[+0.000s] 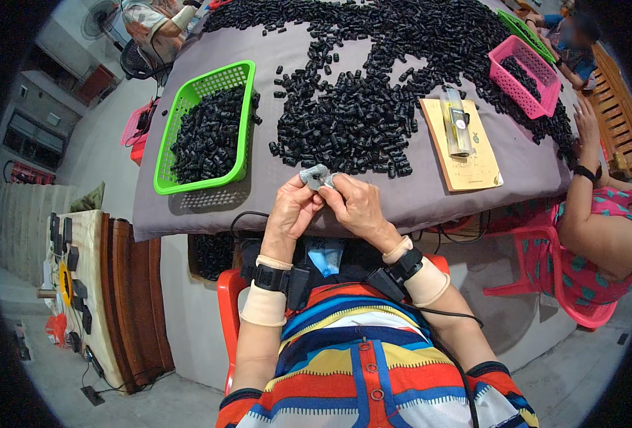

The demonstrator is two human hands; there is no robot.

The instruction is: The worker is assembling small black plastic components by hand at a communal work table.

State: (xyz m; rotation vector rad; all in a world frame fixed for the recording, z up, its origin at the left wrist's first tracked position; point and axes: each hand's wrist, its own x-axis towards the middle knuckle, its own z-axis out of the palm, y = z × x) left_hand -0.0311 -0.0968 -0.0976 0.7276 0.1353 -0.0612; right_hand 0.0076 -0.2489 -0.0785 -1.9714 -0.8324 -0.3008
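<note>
Left hand (292, 208) and right hand (355, 203) both pinch a small grey part (315, 175); grip it by the edges, steady above the table edge (259, 214).

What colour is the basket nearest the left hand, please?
Bright green basket, best seen in the head view.

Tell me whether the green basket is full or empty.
Partly full: the green basket holds a heap of small black parts, with bare mesh near its front edge.

Head camera looks steeply down, close over table (430, 200).
</note>
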